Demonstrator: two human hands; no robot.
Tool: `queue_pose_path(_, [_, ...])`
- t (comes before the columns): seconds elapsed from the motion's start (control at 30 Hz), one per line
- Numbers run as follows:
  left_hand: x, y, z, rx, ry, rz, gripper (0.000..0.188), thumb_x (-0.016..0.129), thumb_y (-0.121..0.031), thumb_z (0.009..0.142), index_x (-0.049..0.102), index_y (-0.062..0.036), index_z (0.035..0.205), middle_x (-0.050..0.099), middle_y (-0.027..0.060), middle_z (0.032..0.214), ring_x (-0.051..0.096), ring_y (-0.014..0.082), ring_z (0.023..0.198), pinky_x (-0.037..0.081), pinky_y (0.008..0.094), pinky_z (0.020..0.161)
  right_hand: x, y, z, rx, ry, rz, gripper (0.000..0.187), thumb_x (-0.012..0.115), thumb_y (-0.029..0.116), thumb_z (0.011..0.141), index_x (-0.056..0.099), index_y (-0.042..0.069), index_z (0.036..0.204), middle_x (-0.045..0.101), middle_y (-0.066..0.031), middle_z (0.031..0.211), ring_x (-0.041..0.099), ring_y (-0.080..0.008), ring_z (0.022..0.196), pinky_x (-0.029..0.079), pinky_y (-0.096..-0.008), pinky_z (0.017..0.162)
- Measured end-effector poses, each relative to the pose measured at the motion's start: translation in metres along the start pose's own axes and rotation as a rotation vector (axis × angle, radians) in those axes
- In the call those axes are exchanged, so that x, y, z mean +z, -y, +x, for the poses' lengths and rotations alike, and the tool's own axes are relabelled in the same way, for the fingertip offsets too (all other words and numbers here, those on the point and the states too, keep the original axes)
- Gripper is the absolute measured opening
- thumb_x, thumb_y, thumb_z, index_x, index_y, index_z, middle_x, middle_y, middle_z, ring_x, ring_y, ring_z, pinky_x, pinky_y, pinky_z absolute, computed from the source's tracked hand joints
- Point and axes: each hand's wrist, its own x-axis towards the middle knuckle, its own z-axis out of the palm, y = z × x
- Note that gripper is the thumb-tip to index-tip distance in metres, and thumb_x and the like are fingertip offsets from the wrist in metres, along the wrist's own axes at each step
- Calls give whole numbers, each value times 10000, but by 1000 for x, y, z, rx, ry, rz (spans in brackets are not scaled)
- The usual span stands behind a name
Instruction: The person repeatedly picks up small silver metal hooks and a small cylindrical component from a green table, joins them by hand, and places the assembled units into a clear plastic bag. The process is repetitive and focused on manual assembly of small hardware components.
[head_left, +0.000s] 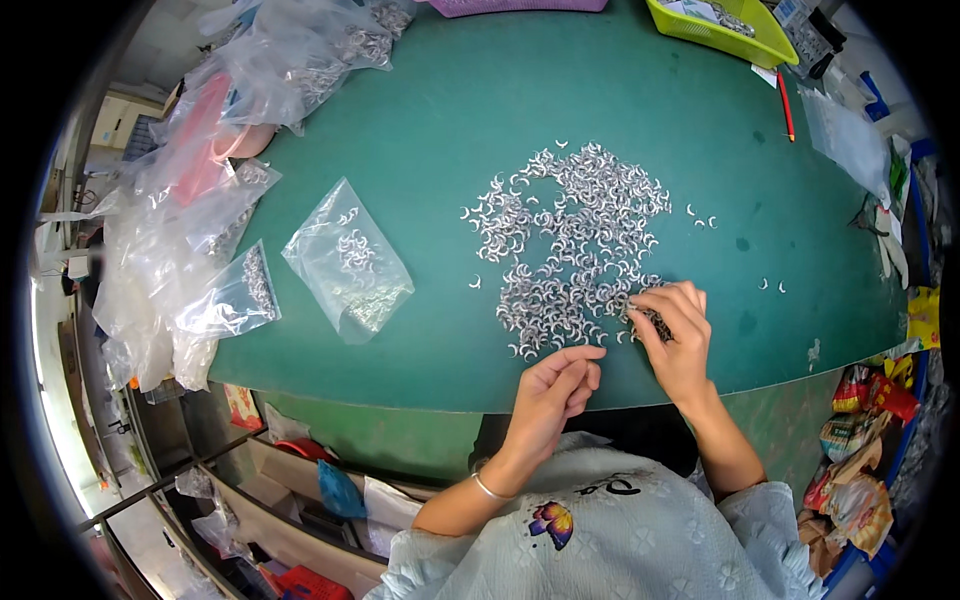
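Note:
A pile of small silvery crescent-shaped metal pieces [570,285] spreads over the green table in front of me. My right hand [682,335] is at the pile's lower right edge, thumb and fingertips pinched together at the crescents there. Some pieces sit in shadow under its curled fingers. Just below the pile, near the table's front edge, is my left hand [562,388]. Its fingers are curled in with the thumb against them, and whatever they hold is hidden. A clear plastic bag [347,265] with more crescents inside lies flat left of the pile.
Several clear bags [150,270] of metal parts heap along the table's left side. A yellow-green basket [735,30] and a purple basket [520,6] stand at the far edge. A red pen [786,108] and an empty-looking plastic bag [845,140] lie at right.

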Motion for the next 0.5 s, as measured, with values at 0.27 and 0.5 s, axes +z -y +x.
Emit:
queue_pose_path(0.27, [4,-2,8,34,-4,61,197,451,-80,912,567,9,1044,508,4,716,303,22,523,242,164,451,-5,-4,3,88,-43,6,120,653,-30,694,625,10,803,609,-97,788,552,-236,747,398,-317,696])
queue_pose_path(0.5, [5,-6,9,65,-25,141,189,493,-75,895,571,5,1048,532,11,720,319,17,534,234,165,454,-7,2,-2,346,-79,343,128,597,-88,731,633,-12,827,626,-97,776,561,-190,706,423,-266,646])
